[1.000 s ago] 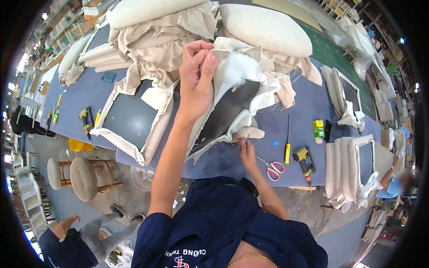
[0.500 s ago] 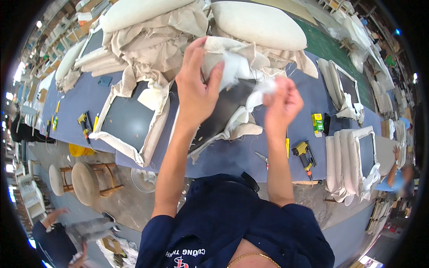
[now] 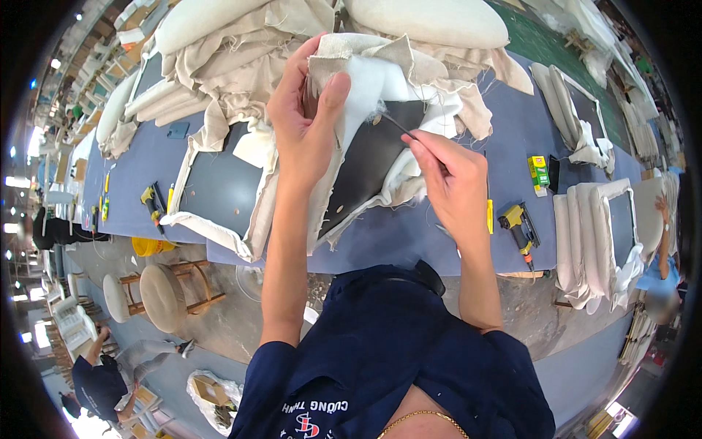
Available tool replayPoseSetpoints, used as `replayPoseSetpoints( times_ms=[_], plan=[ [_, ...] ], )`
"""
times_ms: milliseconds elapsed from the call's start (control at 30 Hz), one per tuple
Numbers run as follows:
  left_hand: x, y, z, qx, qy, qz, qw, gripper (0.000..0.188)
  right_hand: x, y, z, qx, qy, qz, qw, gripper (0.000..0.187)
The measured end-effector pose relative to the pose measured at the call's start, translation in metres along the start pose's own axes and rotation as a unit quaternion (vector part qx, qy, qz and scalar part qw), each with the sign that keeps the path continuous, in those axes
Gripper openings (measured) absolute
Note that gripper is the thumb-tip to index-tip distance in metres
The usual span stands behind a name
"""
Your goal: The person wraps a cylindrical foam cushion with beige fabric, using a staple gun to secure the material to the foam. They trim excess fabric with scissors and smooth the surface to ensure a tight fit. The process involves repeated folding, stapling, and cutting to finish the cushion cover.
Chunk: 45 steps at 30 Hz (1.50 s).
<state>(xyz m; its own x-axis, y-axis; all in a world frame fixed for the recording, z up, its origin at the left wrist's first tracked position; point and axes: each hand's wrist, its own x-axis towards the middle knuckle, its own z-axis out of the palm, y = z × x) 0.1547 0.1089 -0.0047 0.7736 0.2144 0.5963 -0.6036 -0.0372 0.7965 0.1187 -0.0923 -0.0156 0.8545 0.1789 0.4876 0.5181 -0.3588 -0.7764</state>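
My left hand (image 3: 301, 135) is wrapped round the raised edge of an upholstered seat panel (image 3: 369, 161), thumb toward me over the beige fabric and fingers mostly hidden behind. The panel's dark underside shows between loose beige cloth (image 3: 397, 55) and white wadding (image 3: 367, 86). Pinched in my right hand (image 3: 453, 179) is a thin dark rod-like tool (image 3: 397, 126); its handle is hidden in the palm. The rod's far end touches wispy fibres at the wadding's edge, over the dark board.
Around me on the blue-grey table (image 3: 365, 252) lie another padded panel (image 3: 223, 175), a yellow-black staple gun (image 3: 521, 228), a second staple gun (image 3: 153, 205) and a green-yellow box (image 3: 539, 174). Stacked seats (image 3: 585, 238) stand at right, large cushions (image 3: 431, 23) at the back. Other people are nearby.
My right hand has moved slightly down and left; the blurred white tuft near it is gone and the dark rod now shows clearly. My left hand has shifted a little left and away, still gripping the panel.
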Motion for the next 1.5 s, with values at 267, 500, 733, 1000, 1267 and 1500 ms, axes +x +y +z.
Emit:
replayPoseSetpoints(
  times_ms=[267,500,733,1000,1267,1500],
  plan=[
    [-0.009,0.004,0.004,-0.043,-0.013,0.012,0.999,0.024,0.017,-0.020,0.002,-0.029,-0.038,-0.010,0.999,0.011],
    [-0.018,0.006,0.009,0.006,-0.042,0.067,0.997,0.020,0.012,-0.035,0.000,-0.004,-0.022,0.037,0.999,0.010],
    [-0.028,0.016,0.025,0.014,-0.027,0.052,0.998,0.023,0.005,-0.042,-0.011,0.096,-0.054,0.105,0.988,0.017],
    [-0.029,0.015,0.031,-0.001,-0.033,0.049,0.998,0.019,-0.025,-0.017,-0.029,0.072,-0.072,0.080,0.992,0.017],
    [-0.037,0.018,0.041,0.005,-0.061,0.088,0.994,0.016,-0.020,-0.024,-0.020,0.023,0.016,0.013,1.000,0.014],
    [-0.048,0.030,0.057,0.051,-0.066,0.098,0.992,0.015,-0.020,-0.035,-0.029,-0.010,0.036,0.001,0.999,0.011]
  ],
)
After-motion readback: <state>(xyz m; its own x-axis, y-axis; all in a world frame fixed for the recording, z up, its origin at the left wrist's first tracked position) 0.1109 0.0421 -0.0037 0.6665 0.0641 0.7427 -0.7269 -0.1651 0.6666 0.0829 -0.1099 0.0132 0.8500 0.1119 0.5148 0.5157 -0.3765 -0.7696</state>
